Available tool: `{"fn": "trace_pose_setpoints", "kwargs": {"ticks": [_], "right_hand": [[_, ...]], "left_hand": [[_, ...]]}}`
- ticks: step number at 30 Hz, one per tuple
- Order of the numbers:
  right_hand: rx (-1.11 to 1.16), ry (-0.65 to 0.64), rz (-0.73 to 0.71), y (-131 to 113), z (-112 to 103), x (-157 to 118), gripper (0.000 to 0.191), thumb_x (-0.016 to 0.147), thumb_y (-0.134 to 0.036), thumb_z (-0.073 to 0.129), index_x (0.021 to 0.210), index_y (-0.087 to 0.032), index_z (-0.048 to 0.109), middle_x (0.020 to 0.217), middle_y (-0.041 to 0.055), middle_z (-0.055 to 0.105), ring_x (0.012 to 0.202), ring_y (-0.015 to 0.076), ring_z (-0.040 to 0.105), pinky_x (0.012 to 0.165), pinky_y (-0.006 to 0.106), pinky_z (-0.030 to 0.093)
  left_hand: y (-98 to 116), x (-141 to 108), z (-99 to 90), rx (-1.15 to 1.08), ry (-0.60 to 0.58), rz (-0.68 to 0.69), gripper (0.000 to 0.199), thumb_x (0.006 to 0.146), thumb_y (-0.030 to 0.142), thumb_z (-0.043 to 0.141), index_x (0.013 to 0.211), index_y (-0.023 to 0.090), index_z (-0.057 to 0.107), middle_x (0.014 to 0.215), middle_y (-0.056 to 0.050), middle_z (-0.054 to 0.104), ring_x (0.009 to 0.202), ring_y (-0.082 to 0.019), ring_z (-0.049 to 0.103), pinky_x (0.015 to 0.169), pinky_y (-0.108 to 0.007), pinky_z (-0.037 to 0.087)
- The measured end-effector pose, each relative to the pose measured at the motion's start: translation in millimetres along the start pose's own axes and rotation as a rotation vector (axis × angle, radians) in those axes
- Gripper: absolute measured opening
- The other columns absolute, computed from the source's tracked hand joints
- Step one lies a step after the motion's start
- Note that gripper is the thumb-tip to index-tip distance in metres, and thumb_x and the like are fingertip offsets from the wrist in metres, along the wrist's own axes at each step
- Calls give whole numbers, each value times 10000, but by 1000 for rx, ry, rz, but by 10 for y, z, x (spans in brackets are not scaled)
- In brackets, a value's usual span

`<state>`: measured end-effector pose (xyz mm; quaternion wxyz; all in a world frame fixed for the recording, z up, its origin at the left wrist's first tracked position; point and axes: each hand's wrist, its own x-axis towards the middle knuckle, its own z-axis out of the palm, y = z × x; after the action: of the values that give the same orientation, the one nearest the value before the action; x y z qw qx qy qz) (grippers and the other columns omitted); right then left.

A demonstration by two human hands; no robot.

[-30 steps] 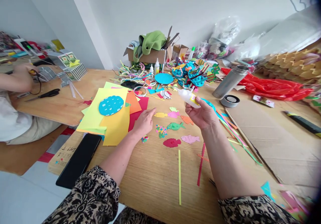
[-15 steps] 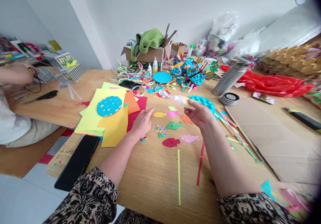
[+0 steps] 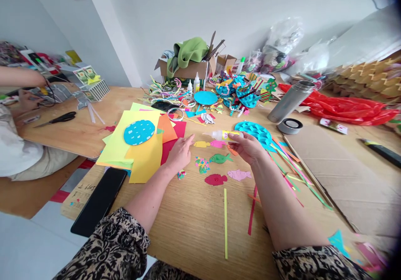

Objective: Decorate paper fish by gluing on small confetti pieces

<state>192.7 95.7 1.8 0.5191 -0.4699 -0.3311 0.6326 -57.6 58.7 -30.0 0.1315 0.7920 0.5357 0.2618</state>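
My right hand (image 3: 250, 147) is closed round a small glue bottle (image 3: 223, 135), whose nozzle points left above the paper fish. My left hand (image 3: 181, 152) rests on the table with its index finger stretched out, its tip beside the yellow paper fish (image 3: 201, 144). Around the hands lie a pink fish (image 3: 217, 144), a partly covered orange fish (image 3: 232, 150), a green fish (image 3: 221, 159), a red fish (image 3: 216, 179) and a light pink fish (image 3: 239, 174). Small colourful paper bits (image 3: 202, 164) form a pile left of the green fish.
Coloured paper sheets (image 3: 145, 163) and a black phone (image 3: 99, 200) lie left. At right stand a steel flask (image 3: 291, 101) and its lid (image 3: 290, 125), near cardboard (image 3: 338, 171). Craft pieces and a box (image 3: 184, 69) are behind. A person's hand (image 3: 28, 101) is far left.
My right hand has lowered the glue bottle toward the fish, and its nozzle has moved left. My left hand keeps nearly the same place. The view has shifted slightly.
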Motion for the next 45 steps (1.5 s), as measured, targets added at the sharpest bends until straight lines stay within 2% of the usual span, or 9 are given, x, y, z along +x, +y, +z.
{"fn": "trace_pose_setpoints", "kwargs": {"ticks": [10,20,33,45], "right_hand": [[-98,43,-32,61,-17,32,419,490,-236,904,744,-187,575,678,-6,657,527,86,590,421,165,486],[-240,94,-43,94,-2,47,487,476,-237,906,832,-177,579,640,-27,631,490,80,552,392,165,446],[-419,112,-90,84,75,-1,446,553,-263,856,866,-179,549,632,-39,595,468,77,504,396,200,387],[-537,117,-141,104,105,6,481,529,-341,849,874,-172,559,659,-25,590,497,90,502,428,232,417]], "left_hand": [[14,-18,-7,18,-26,14,760,747,-62,418,1471,146,311,1203,-82,665,1163,-241,505,1032,-393,401],[10,-22,1,87,-55,1,753,750,-59,432,1464,145,306,1203,-71,665,1170,-224,506,1030,-377,414],[8,-19,3,91,-70,-7,763,756,-49,439,1475,161,291,1202,-58,668,1183,-219,494,1032,-380,416],[28,-23,-10,94,-78,-22,753,762,-29,444,1474,168,300,1206,-55,666,1204,-220,483,1036,-383,421]]}}
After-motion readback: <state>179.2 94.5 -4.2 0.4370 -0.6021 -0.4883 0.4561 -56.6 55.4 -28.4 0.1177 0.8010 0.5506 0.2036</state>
